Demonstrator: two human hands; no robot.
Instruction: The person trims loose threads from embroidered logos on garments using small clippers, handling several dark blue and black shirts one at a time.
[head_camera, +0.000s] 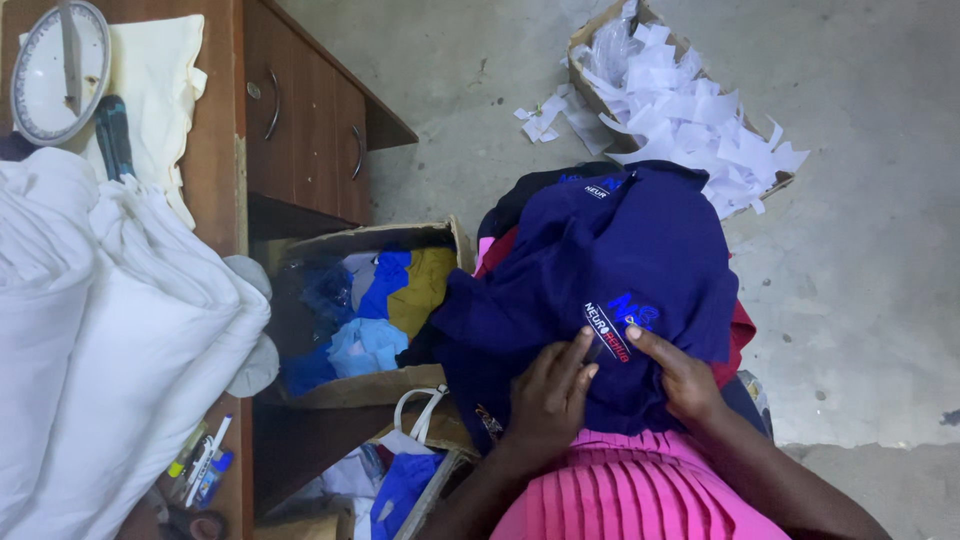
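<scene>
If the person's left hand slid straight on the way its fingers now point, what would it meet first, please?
The left hand points up and right across the navy blue cloth garment, so it would most likely first reach the white, red and blue printed logo patch just beyond its fingertips.

Garment workshop, small scale. Bare grey concrete floor (500, 100). Brown wooden desk with drawers (300, 110) seen at 10 o'clock, white fabric stack (100, 350) at 9. Cardboard box of coloured cloth offcuts (370, 310) placed centrally; cardboard box of white paper strips (680, 100) noted at 1 o'clock.
</scene>
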